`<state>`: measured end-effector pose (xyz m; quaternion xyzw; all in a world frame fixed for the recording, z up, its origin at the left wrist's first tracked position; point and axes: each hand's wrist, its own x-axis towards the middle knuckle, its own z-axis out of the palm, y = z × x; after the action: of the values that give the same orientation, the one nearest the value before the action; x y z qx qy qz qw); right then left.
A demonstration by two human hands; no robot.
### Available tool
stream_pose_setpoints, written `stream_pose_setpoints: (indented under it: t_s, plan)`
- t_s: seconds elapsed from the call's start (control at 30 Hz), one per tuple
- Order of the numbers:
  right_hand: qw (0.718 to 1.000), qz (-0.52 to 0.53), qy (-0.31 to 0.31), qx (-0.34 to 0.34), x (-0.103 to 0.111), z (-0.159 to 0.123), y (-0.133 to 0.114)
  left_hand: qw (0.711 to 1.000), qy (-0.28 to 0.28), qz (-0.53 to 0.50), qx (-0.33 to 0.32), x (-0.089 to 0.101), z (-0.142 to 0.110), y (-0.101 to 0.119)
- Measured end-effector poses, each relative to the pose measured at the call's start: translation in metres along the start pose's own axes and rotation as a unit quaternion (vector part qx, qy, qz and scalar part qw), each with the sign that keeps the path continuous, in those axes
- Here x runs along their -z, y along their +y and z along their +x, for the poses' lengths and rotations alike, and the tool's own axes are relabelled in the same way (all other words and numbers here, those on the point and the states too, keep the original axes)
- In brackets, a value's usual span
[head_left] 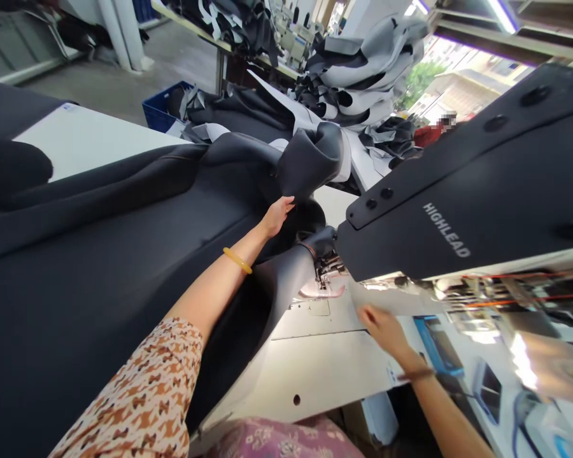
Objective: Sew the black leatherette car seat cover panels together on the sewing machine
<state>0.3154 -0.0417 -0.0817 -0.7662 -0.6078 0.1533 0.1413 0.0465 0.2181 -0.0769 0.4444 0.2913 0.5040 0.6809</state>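
Note:
A large piece of dark, thick, foam-like fabric (100,254) spreads over the left side and runs up to the sewing machine (439,191). My left hand (277,216) pinches an edge of this fabric beside a rolled, tube-like part of it. Part of the fabric lies at the machine's needle area (328,270), where the stitching parts partly cover it. My right hand (379,327) is over the pale machine bed (310,356), right of the needle area and apart from the fabric. It is smeared by motion, with its fingers seemingly curled, and nothing shows in it.
Piles of dark and grey cut pieces (363,70) are heaped behind the machine. A blue crate (157,114) stands on the floor past the white table (100,137). Another person in red (427,135) is far back. Blue-edged objects (437,343) lie at the lower right.

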Motion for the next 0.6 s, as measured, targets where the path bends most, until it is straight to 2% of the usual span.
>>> stream_pose_setpoints:
  t_s: [0.03, 0.1, 0.13, 0.2, 0.3, 0.5, 0.6]
  plan:
    - [0.997, -0.071, -0.01, -0.011, -0.007, -0.015, 0.026, 1.0, 0.008, 0.011, -0.003, 0.001, 0.006, -0.002]
    - [0.983, -0.18, 0.013, -0.03, -0.024, -0.042, 0.074, 0.999, 0.026, 0.034, -0.026, 0.0, 0.015, -0.005]
    - [0.977, -0.203, 0.047, -0.04, -0.032, -0.052, 0.094, 0.997, 0.035, 0.045, -0.042, 0.0, 0.018, -0.007]
    - [0.974, -0.212, 0.073, -0.019, -0.042, -0.063, 0.123, 0.994, 0.054, 0.069, -0.07, -0.001, 0.021, -0.012]
    - [0.973, -0.214, 0.081, 0.01, -0.043, -0.062, 0.138, 0.986, 0.092, 0.111, -0.08, 0.0, 0.021, -0.02]
    - [0.958, -0.273, 0.082, 0.026, -0.036, -0.05, 0.142, 0.977, 0.149, 0.14, -0.057, 0.008, 0.03, -0.029]
    - [0.954, -0.271, 0.119, 0.056, -0.036, -0.052, 0.145, 0.979, 0.156, 0.129, -0.023, 0.009, 0.035, -0.033]
